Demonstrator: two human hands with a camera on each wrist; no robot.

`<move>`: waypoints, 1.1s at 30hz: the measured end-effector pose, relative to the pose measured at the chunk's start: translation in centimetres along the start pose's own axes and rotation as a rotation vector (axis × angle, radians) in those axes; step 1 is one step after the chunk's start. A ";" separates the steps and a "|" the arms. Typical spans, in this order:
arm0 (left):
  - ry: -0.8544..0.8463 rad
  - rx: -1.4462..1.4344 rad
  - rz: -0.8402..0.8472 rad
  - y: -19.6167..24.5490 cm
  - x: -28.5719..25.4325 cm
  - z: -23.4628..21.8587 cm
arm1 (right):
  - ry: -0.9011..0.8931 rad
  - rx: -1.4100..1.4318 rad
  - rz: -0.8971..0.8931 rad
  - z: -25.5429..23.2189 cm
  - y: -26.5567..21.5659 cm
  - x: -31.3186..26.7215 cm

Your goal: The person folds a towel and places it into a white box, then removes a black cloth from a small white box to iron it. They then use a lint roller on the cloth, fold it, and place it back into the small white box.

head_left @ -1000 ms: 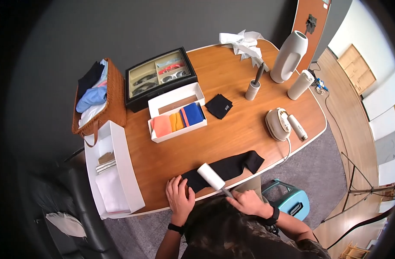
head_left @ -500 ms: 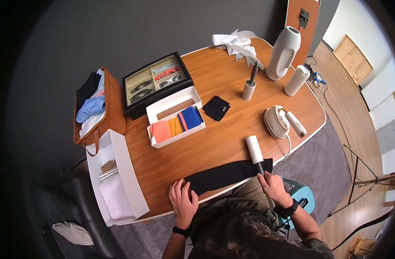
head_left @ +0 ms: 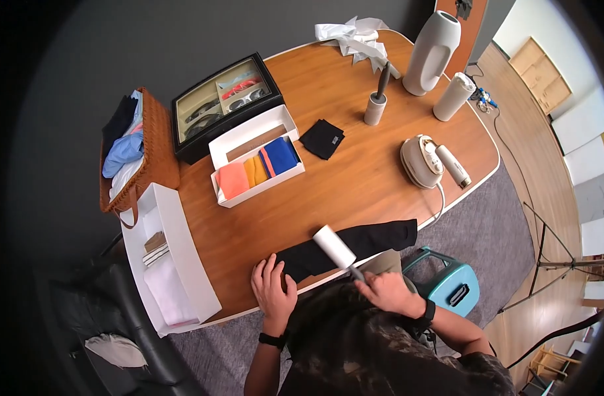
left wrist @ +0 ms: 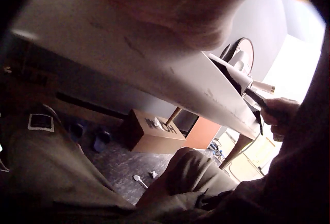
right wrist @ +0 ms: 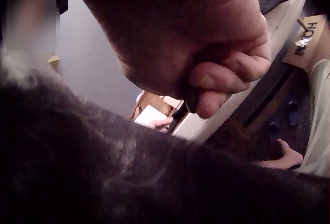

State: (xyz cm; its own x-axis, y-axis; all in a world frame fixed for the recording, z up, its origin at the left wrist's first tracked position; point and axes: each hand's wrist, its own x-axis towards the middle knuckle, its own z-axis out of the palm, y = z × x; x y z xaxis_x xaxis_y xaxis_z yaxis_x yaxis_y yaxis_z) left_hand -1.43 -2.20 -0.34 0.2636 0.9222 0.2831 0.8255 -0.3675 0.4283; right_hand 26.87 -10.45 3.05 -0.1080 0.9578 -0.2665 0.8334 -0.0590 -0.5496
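Note:
My right hand [head_left: 389, 293] grips the handle of a lint roller [head_left: 335, 247], whose white roll lies over the middle of a long black cloth [head_left: 381, 236]. The cloth stretches flat along the table's near edge. At its left end my left hand [head_left: 273, 290] rests with fingers spread loosely, fingertips at the cloth's edge. In the right wrist view the curled fingers [right wrist: 221, 77] wrap the dark handle; the roll is hidden there. The left wrist view shows the table's underside and the right hand [left wrist: 278, 115] holding the handle.
Beyond the cloth are an open white box of folded socks [head_left: 257, 170], a folded black cloth [head_left: 323, 138] and a glasses case [head_left: 226, 105]. A garment steamer [head_left: 422, 162] and a second lint roller [head_left: 376, 107] stand right. Left are a long white box [head_left: 176, 254] and wicker basket [head_left: 158, 142].
The roller went right to the cloth's far end, then came back left to its middle. The cloth's right end, bunched at first, now lies straighter. The left hand stayed at the left end.

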 end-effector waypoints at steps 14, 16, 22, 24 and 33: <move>-0.031 0.032 -0.036 0.0 0.0 0.1 | 0.183 0.116 0.023 -3.4 1.0 -1.1; -0.035 0.046 -0.028 0.1 0.0 0.1 | 0.051 0.101 -0.093 -1.7 -0.9 -0.7; -0.033 0.058 -0.028 0.1 0.0 0.0 | -0.092 0.030 -0.057 0.2 -0.5 0.1; -0.030 0.050 -0.028 0.1 0.0 0.0 | -0.008 0.058 0.024 -0.5 1.0 -0.4; -0.028 0.055 -0.021 0.0 0.0 -0.1 | 0.344 0.002 0.307 -3.7 7.3 -1.5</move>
State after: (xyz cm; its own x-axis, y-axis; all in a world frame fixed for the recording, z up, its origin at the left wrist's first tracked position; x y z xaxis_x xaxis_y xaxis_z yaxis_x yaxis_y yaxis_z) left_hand -1.45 -2.18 -0.29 0.2588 0.9330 0.2499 0.8571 -0.3412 0.3860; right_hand 35.10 -11.25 2.36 0.3297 0.9338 -0.1392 0.7978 -0.3544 -0.4877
